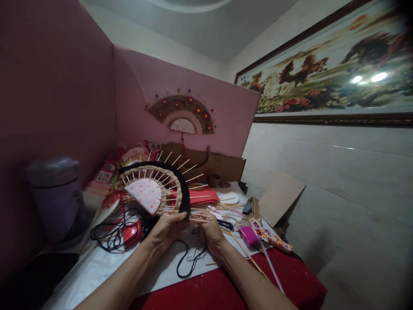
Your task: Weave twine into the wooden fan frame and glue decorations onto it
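Note:
A half-round woven fan [174,202] is tilted up in front of me, with thin wooden sticks fanning out past a black cord band [184,189]. At its middle sits a white half-circle with pink dots [147,194]. My left hand [167,227] grips the fan's lower right end, thumb on top. Beside it, my right hand [209,229] is closed at the stick ends there; its fingertips are partly hidden, and a black cord [184,272] loops down below it to the table.
More black cord [108,232] lies tangled at left, near a lilac container [56,198]. To the right are a blue-handled tool [225,224], a magenta packet [248,236] and thin sticks [241,247]. A decorated fan [180,113] hangs on the pink panel [135,86].

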`<state>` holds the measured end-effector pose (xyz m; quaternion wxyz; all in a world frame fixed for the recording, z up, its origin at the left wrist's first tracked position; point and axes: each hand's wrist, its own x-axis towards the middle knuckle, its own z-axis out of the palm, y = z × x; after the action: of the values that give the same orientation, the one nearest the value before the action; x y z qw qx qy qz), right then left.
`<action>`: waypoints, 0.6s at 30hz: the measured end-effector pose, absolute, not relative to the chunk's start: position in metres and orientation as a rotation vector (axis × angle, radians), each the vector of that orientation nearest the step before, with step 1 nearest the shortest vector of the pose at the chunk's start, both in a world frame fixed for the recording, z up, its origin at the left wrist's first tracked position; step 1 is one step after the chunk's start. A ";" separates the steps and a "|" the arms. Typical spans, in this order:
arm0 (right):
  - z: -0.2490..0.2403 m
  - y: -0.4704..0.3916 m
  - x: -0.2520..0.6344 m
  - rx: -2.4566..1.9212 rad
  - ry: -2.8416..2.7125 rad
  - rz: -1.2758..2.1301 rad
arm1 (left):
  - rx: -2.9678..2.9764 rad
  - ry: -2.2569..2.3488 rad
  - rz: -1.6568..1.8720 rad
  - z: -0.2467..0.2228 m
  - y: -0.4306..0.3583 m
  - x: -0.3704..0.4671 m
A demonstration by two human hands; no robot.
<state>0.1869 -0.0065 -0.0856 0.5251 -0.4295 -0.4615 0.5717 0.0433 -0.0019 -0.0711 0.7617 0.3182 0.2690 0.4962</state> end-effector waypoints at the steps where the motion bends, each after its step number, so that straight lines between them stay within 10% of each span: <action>1: -0.085 -0.007 0.187 -1.027 -1.097 1.376 | 0.690 0.584 1.083 -0.071 -0.002 0.043; 18: -0.083 -0.011 0.188 -1.012 -1.056 1.436 | 0.676 0.542 1.080 -0.071 -0.001 0.043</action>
<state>0.1882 -0.0112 -0.0826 0.5193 -0.4221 -0.4403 0.5986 0.0434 -0.0007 -0.0712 0.7698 0.3118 0.2497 0.4978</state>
